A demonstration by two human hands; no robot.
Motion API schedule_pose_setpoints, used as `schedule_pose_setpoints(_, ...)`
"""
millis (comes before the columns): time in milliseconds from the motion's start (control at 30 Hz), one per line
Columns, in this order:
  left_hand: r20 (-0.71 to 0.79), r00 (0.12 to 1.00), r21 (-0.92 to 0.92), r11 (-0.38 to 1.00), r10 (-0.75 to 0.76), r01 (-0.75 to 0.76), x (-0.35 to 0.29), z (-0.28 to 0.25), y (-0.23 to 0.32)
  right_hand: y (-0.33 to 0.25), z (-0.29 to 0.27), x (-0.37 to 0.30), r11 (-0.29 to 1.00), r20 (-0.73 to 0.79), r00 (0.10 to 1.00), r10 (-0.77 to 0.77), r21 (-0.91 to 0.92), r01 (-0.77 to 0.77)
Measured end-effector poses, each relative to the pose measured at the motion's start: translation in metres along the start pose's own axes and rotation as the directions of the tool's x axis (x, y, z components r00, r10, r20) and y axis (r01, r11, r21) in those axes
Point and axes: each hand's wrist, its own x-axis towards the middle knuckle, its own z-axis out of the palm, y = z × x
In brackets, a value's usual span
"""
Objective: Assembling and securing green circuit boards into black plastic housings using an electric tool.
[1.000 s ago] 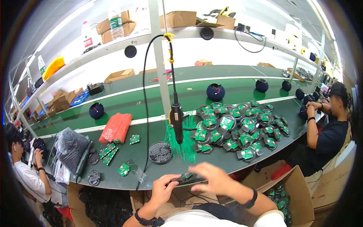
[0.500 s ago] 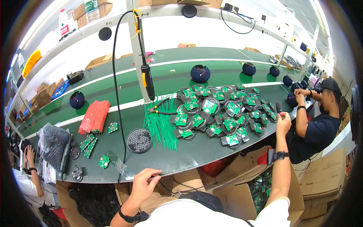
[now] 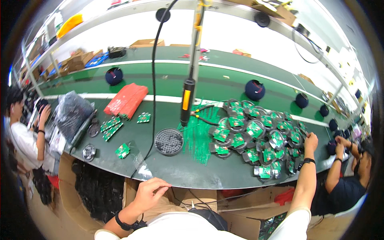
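My left hand point(image 3: 151, 195) hovers at the table's front edge, its thumb and fingers pinched together; whatever they hold is too small to make out. My right arm stretches out to the right end of a pile of round black speaker-like parts with green circuit boards point(image 3: 276, 140). There my right hand point(image 3: 311, 143) is closed at the pile's edge, with its fingertips' contents hidden. Left of the pile lie green cable ties point(image 3: 200, 140) with yellow-and-black pliers point(image 3: 206, 116) across them. A round black mesh cover point(image 3: 169, 141) rests beside the ties.
A black-and-yellow electric screwdriver point(image 3: 186, 102) hangs over the dark green table. Loose circuit boards point(image 3: 112, 129), a red bag point(image 3: 126, 100) and a wrapped grey bundle point(image 3: 73, 114) lie leftward. Dark blue balls point(image 3: 255, 90) stand along the belt. Co-workers sit on both sides.
The view has swung left, so the table appears shifted right. My right hand has come closer to the pile, and the dark piece above its fingers no longer shows. My left hand keeps its pinch.
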Motion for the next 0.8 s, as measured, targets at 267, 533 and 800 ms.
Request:
schedule_pose_setpoints(267, -0.308, 0.951, 0.133, 0.991, 0.026, 0.016, -0.011, -0.045, -0.020, -0.023, -0.003, 0.033, 0.980, 0.094, 0.976, -0.194, 0.063, 0.189)
schedule_pose_setpoints(533, -0.558, 0.823, 0.583, 0.756, 0.106, 0.298, 0.024, -0.107, -0.084, -0.194, -0.152, -0.107, 0.440, 0.073, 0.944, -0.321, 0.895, 0.080)
schedule_pose_setpoints(800, -0.457, 0.886, 0.442, 0.884, 0.079, 0.149, 0.023, -0.096, -0.072, -0.344, -0.230, -0.327, 0.186, 0.256, 0.665, -0.702, 0.967, -0.176)
